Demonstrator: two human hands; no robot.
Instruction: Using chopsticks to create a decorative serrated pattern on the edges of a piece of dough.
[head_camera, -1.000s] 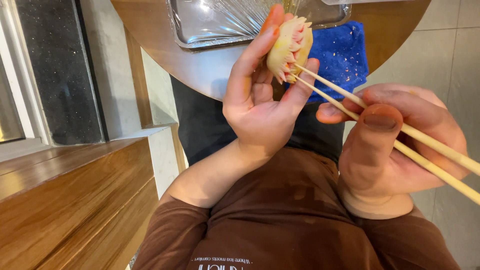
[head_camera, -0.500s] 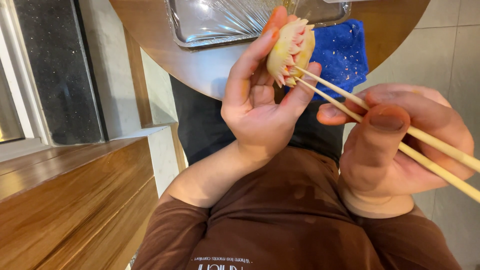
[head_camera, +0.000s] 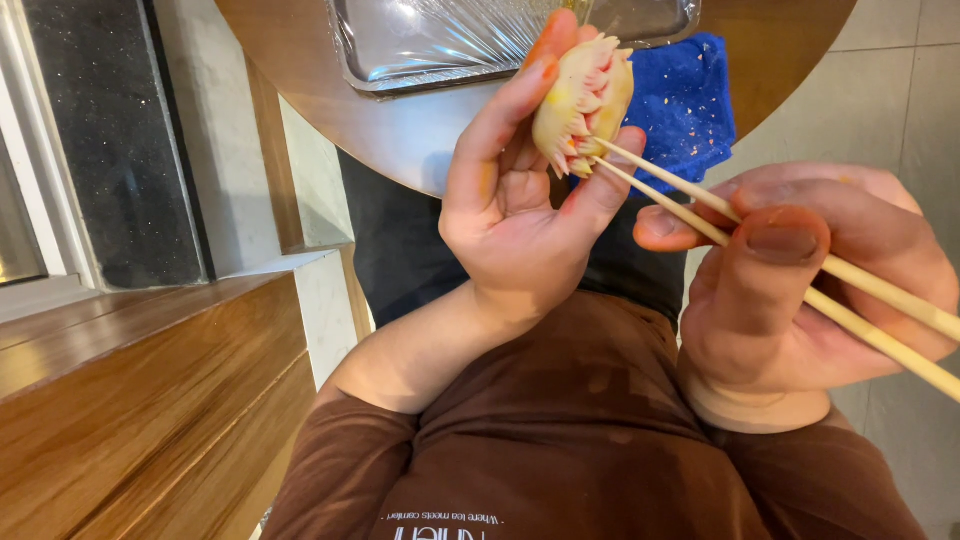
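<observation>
Left hand (head_camera: 520, 215) raised above the round wooden desk (head_camera: 330, 100), fingers (head_camera: 510, 110) and thumb curled around a pale yellow dough flower (head_camera: 583, 105) with pink-tipped petals, pinching it from both sides. Right hand (head_camera: 810, 290) grips a pair of chopsticks (head_camera: 760, 235), fingers pressed together around them; the tips touch the flower's lower petals. On the desk behind: a metal tray (head_camera: 420, 45) lined with clear film (contents cannot be made out) and, just beside it, a blue cloth (head_camera: 690, 100) speckled with crumbs.

small white print (head_camera: 440, 522) on brown shirt chest, bottom edge
</observation>
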